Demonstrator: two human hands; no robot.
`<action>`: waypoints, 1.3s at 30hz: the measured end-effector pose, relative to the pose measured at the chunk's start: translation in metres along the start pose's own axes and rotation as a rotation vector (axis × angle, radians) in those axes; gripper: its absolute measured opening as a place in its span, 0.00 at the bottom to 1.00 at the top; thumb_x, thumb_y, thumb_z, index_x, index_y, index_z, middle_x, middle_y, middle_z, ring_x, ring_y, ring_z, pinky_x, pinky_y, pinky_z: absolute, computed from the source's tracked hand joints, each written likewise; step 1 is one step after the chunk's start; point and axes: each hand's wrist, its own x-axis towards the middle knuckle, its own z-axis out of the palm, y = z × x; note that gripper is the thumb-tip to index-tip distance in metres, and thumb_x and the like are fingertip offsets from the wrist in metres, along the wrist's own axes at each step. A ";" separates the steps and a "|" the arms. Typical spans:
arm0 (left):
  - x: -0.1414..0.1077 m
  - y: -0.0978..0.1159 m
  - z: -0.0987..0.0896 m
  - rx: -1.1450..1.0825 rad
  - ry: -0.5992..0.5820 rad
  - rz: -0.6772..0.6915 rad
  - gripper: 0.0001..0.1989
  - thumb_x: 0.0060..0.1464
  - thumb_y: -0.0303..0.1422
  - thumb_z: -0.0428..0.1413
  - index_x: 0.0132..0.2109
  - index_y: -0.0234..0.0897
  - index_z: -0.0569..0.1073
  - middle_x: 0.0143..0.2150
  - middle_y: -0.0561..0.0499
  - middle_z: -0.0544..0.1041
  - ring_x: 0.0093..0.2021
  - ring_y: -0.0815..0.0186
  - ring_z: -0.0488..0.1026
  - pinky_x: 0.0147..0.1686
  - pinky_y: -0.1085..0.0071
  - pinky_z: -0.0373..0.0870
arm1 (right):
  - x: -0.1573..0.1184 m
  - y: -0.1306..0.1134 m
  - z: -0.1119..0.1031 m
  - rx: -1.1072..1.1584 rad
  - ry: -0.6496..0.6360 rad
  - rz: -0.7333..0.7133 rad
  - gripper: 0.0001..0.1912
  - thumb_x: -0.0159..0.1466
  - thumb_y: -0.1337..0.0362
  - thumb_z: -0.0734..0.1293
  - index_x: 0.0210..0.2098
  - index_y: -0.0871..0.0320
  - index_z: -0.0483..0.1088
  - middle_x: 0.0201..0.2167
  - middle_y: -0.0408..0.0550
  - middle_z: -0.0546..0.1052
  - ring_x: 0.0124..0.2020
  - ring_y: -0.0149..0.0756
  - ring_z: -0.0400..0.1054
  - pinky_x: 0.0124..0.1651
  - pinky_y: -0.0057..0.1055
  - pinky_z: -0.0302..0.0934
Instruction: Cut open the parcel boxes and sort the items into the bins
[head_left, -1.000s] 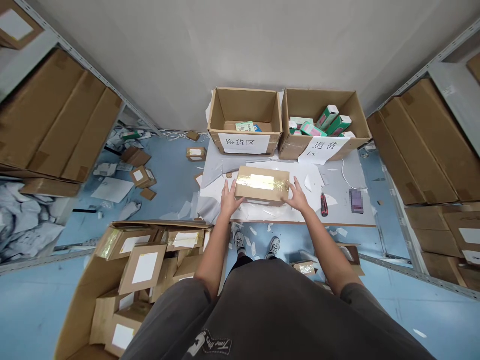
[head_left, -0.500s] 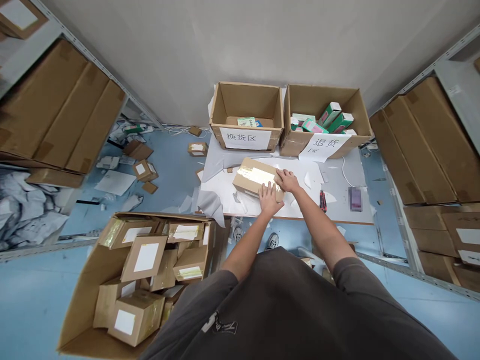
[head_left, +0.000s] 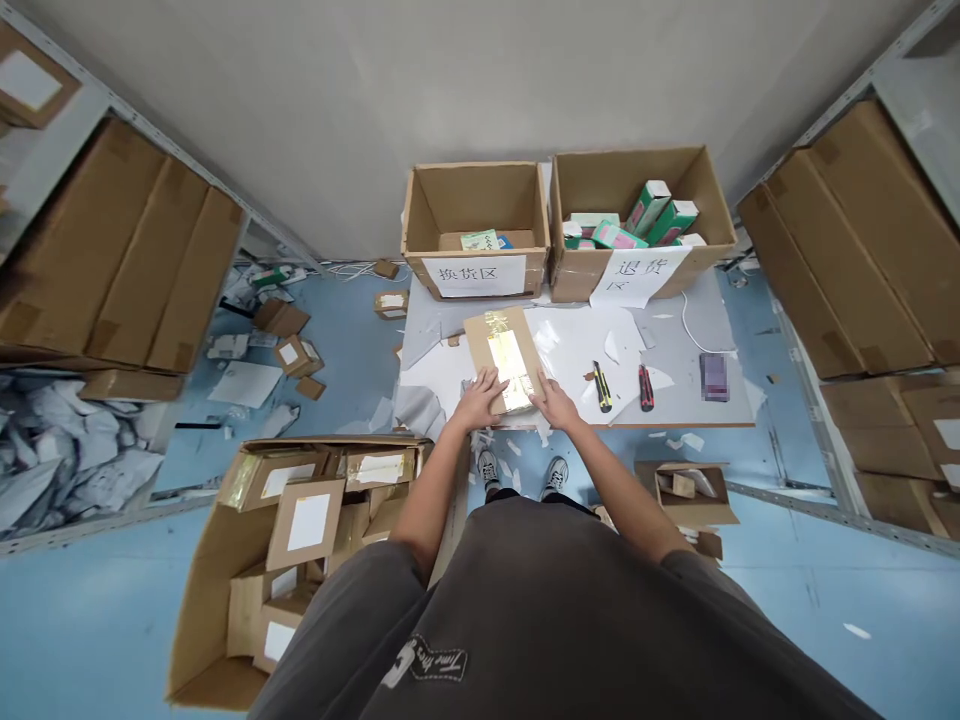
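A taped cardboard box (head_left: 480, 335) with a white label lies on the white worktable (head_left: 705, 410), its long side pointing away from me and slightly askew. My left hand (head_left: 478, 402) grips its near left side, fingers curled onto the top. On the near right side my right hand (head_left: 556, 403) holds the edge. Right of the box lie a yellow-and-black utility knife (head_left: 602, 387) and a red-and-black utility knife (head_left: 646, 388). Scraps of paper and clear plastic are scattered around them.
Behind stand an open carton (head_left: 480, 255) holding a few small packets and another carton (head_left: 637, 165) with several green-and-white boxes. A large carton (head_left: 191, 630) of parcels stands at my left. Shelves flank both sides. A purple item (head_left: 714, 378) lies at the table's right.
The cardboard box has turned from lying crosswise to pointing away from me. My hands have moved from its right end to its two near sides. The yellow knife has come into view.
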 end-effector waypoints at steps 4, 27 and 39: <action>0.005 -0.004 -0.002 -0.059 0.114 -0.032 0.44 0.64 0.50 0.63 0.81 0.44 0.61 0.85 0.43 0.53 0.84 0.44 0.46 0.79 0.45 0.54 | -0.006 0.058 -0.021 -0.014 0.193 0.100 0.32 0.81 0.55 0.58 0.80 0.60 0.57 0.75 0.62 0.66 0.73 0.50 0.61 0.71 0.38 0.58; 0.088 -0.071 -0.067 -0.051 0.131 -0.275 0.78 0.39 0.69 0.71 0.85 0.41 0.45 0.86 0.43 0.44 0.82 0.33 0.48 0.79 0.51 0.52 | 0.116 0.010 -0.098 0.223 0.218 0.161 0.17 0.81 0.54 0.56 0.63 0.52 0.66 0.44 0.50 0.85 0.44 0.43 0.82 0.51 0.36 0.72; 0.087 -0.044 -0.056 -0.169 0.160 -0.351 0.75 0.40 0.73 0.66 0.85 0.45 0.45 0.87 0.45 0.42 0.81 0.30 0.46 0.75 0.45 0.59 | 0.170 -0.139 -0.070 -0.401 -0.038 0.140 0.23 0.80 0.60 0.61 0.69 0.66 0.64 0.60 0.72 0.80 0.60 0.53 0.78 0.61 0.39 0.67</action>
